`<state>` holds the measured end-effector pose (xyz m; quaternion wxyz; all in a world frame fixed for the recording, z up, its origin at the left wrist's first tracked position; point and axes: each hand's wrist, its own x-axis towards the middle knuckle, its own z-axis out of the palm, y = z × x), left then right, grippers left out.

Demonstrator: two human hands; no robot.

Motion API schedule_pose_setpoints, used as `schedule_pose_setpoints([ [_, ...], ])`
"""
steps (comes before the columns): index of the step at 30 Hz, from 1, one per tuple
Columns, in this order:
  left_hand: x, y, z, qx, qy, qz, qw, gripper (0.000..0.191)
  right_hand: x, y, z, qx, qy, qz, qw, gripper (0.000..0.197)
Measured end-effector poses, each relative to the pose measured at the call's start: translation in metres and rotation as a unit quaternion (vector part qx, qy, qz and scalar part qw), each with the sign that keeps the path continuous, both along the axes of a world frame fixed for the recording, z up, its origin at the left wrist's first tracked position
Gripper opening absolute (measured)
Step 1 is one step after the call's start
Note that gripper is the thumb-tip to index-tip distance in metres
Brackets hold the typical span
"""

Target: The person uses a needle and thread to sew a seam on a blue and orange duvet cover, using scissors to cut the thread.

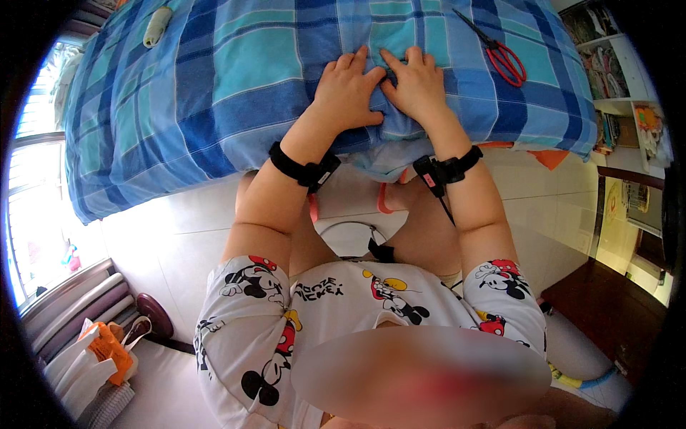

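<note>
A blue and turquoise plaid quilt [257, 64] is spread before me. My left hand [348, 91] lies palm down on it near its front edge, fingers apart and thumb pointing right. Close beside it, my right hand [417, 83] presses on the same cloth with spread fingers. The left index fingertip nearly meets the right thumb, and the fabric creases between the hands. To the right lie scissors with red handles [506, 64] and dark blades, apart from both hands. A small pale roll [157, 27], perhaps of thread, rests at the far left of the quilt.
Black straps with small devices circle both forearms. Below the quilt are a tiled floor [203, 214] and my knees. Shelves [611, 69] with stacked items stand at the right, near a dark wooden surface [605, 311]. An orange bag [110, 351] is at the lower left.
</note>
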<state>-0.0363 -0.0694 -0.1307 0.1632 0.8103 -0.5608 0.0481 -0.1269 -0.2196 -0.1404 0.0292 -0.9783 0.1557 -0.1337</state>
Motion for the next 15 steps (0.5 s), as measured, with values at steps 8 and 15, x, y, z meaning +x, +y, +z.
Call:
schedule_pose_setpoints([
  [8, -0.0021, 0.0002, -0.0021, -0.031, -0.014, 0.000, 0.999, 0.068, -0.0005, 0.0015, 0.0008, 0.000, 0.002, 0.003, 1.000, 0.054],
  [15, 0.0060, 0.0041, -0.0046, -0.026, -0.001, -0.015, 1.000, 0.071, -0.0002, 0.0070, 0.0011, -0.035, -0.019, 0.001, 0.999, 0.054],
])
